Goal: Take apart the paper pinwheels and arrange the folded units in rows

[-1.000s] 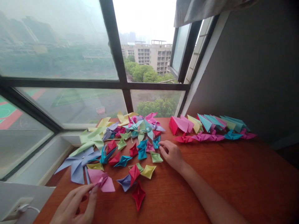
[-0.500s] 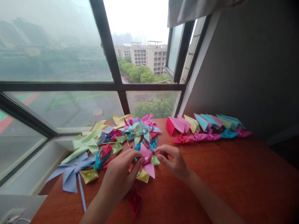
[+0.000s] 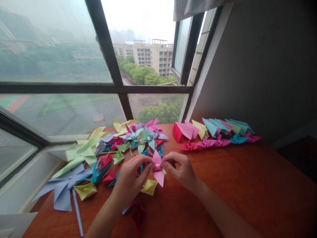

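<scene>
A pink origami paper crane (image 3: 158, 167) is held up between my two hands, its broad wings pointing up and down in the head view. My left hand (image 3: 133, 170) pinches its left point between thumb and fingers. At its right point, my right hand (image 3: 180, 168) has thumb and forefinger closed. Just below the crane lies a yellow folded paper boat (image 3: 149, 187). A dark red folded paper piece (image 3: 138, 216) rests nearer to me, and part of a green piece peeks out behind the crane.
Pinwheels, including a blue one on a stick (image 3: 70, 180) and a light green one (image 3: 81, 154), crowd the table's left side among small folded boats and cranes. Along the back right stand paper planes (image 3: 213, 127) with a row of cranes (image 3: 208, 142) before them. Windows border the table.
My right hand has closed onto the crane's right point. The crane now sits more upright and level between both hands. The view has shifted slightly to the right.
</scene>
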Demonstrator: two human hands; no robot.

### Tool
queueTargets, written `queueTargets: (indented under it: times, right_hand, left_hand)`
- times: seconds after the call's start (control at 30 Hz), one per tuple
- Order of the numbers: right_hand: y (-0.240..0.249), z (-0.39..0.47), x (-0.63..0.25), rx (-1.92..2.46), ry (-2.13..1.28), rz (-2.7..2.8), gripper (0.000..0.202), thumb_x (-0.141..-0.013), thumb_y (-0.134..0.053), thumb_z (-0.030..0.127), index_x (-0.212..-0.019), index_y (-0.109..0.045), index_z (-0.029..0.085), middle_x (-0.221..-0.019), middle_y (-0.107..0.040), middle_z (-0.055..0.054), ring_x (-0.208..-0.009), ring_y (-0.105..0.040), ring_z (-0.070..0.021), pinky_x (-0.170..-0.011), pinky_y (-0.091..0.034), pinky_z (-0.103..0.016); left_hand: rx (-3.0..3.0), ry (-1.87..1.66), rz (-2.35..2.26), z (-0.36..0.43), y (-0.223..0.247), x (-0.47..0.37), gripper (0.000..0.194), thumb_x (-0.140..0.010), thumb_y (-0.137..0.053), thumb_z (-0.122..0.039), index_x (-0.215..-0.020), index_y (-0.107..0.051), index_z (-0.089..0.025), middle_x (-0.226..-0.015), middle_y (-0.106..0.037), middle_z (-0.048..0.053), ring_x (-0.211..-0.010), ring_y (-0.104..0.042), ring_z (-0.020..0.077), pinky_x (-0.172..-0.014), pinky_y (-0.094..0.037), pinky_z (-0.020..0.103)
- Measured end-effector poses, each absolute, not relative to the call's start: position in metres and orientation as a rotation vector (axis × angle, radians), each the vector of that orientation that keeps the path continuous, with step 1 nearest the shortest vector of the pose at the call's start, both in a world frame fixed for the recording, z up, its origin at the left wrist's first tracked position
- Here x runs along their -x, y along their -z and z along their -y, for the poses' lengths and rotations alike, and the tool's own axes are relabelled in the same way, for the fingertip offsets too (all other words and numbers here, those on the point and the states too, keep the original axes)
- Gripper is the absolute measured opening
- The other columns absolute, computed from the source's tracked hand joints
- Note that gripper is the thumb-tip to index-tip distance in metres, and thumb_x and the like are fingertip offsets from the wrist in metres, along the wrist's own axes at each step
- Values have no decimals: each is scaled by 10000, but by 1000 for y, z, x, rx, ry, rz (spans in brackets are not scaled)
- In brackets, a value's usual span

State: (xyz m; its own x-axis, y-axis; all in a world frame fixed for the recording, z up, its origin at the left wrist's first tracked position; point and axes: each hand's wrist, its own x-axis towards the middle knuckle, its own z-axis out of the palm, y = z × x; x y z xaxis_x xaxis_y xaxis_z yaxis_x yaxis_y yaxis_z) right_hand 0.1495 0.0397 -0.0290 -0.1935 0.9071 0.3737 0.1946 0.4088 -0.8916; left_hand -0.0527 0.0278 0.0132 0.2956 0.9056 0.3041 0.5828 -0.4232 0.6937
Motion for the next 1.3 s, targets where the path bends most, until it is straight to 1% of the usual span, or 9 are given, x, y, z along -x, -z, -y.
queueTargets:
  times: [0.17, 0.4, 0.77, 0.93, 1.03, 1.1, 1.17, 1.23, 1.3]
  right_hand:
    - [30, -38, -148, 984, -891, 1642, 131, -872, -610, 270, -814, -681, 177, -733, -649, -16, -598, -509, -109, -550, -403, -229]
    - [31, -38, -148, 980, -871, 1651, 126, -875, -612, 267, -821, -673, 171, -745, -659, -26, -590, -510, -105, -547, -406, -229]
    - [31, -36, -147, 943, -807, 1732, 91, -878, -627, 242, -837, -663, 170, -713, -617, -15, -605, -524, -115, -552, -407, -235]
    - [31, -36, -148, 967, -720, 1745, 82, -887, -619, 231, -851, -663, 173, -704, -606, -7, -594, -513, -110, -557, -408, -235]
    - [31, -35, -148, 999, -622, 1718, 64, -895, -602, 199, -859, -651, 180, -719, -615, -5, -596, -518, -106, -561, -411, -230]
    - [32, -33, -149, 1003, -527, 1704, 49, -894, -596, 175, -873, -639, 187, -729, -621, -3, -600, -526, -105, -570, -419, -227]
    - [33, -31, -148, 991, -439, 1711, 49, -889, -596, 154, -886, -625, 193, -731, -620, 1, -596, -527, -104, -576, -426, -225]
    - [34, -29, -147, 962, -387, 1746, 64, -884, -597, 137, -894, -614, 199, -735, -621, 2, -586, -526, -102, -577, -431, -223]
    - [34, -28, -146, 918, -370, 1790, 81, -880, -598, 127, -907, -608, 203, -749, -627, -1, -593, -535, -104, -581, -438, -223]
  left_hand:
    - [-2055, -1004, -1315, -29, -11, 57, 121, -910, -565, -247, -880, -668, -190, -814, -691, 18, -702, -611, 148, -641, -461, 247]
    - [-2052, -1012, -1310, -29, -11, 57, 122, -910, -572, -245, -875, -670, -182, -817, -692, 23, -702, -607, 149, -639, -461, 251]
    - [-2114, -996, -1290, -27, -12, 53, 84, -893, -594, -196, -855, -668, -187, -799, -681, 18, -702, -590, 147, -613, -438, 225]
    - [-2047, -1058, -1309, -25, -10, 52, 93, -914, -581, -233, -943, -660, -193, -911, -678, 33, -777, -602, 154, -664, -446, 232]
    - [-1966, -1080, -1427, -25, -9, 53, 144, -936, -558, -304, -902, -629, -183, -810, -641, 14, -676, -555, 140, -615, -415, 235]
    - [-1945, -1030, -1463, -23, -10, 54, 252, -951, -528, -350, -777, -595, -180, -668, -578, -13, -596, -507, 131, -573, -376, 238]
    - [-1954, -958, -1432, -21, -12, 53, 358, -965, -491, -383, -678, -558, -179, -587, -527, -24, -555, -479, 125, -551, -345, 241]
    - [-1980, -895, -1360, -18, -14, 51, 394, -970, -475, -398, -659, -569, -176, -582, -535, -20, -561, -488, 126, -557, -342, 240]
    - [-2003, -860, -1314, -17, -16, 49, 348, -952, -512, -405, -715, -620, -174, -637, -589, -9, -601, -517, 133, -584, -358, 237]
